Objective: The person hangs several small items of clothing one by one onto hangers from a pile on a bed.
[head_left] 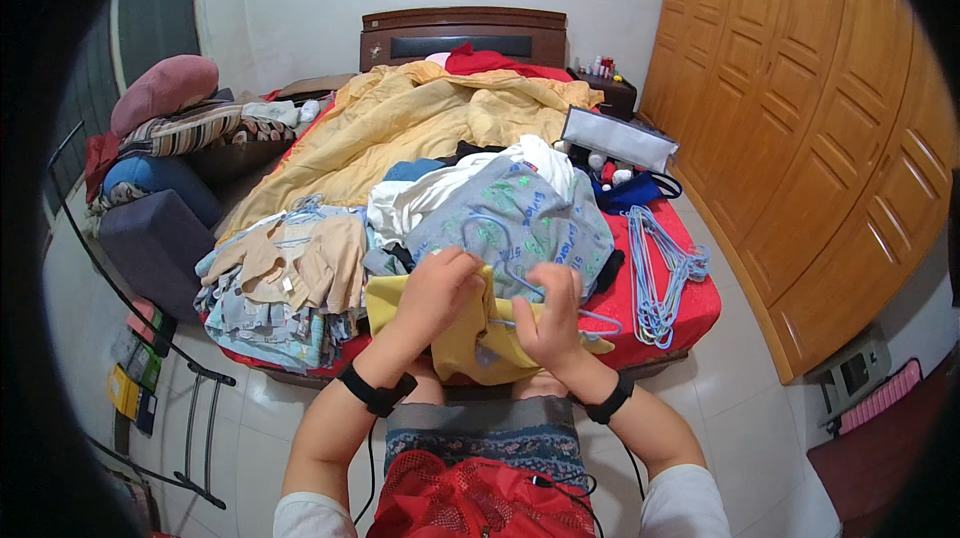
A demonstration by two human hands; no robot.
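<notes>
A yellow garment (460,343) hangs in front of me at the bed's near edge, across my lap. My left hand (445,290) is closed on its upper edge. A pale blue wire hanger (600,320) lies partly against the garment, its hook pointing up and left over the grey printed clothing. My right hand (550,318) is curled around the hanger's side, with the thumb raised; the exact grip is partly hidden by the fingers. Just beyond both hands, a grey garment with green and blue print (510,208) lies on a heap of white and dark clothes.
Stacked clothes on hangers, a beige top (300,263) uppermost, lie left on the bed. Several blue empty hangers (655,278) rest right on the red sheet (690,303). Beyond are a yellow quilt (400,128) and a white-grey box (620,138). A black metal rack (205,428) stands left, wooden wardrobes (800,108) right.
</notes>
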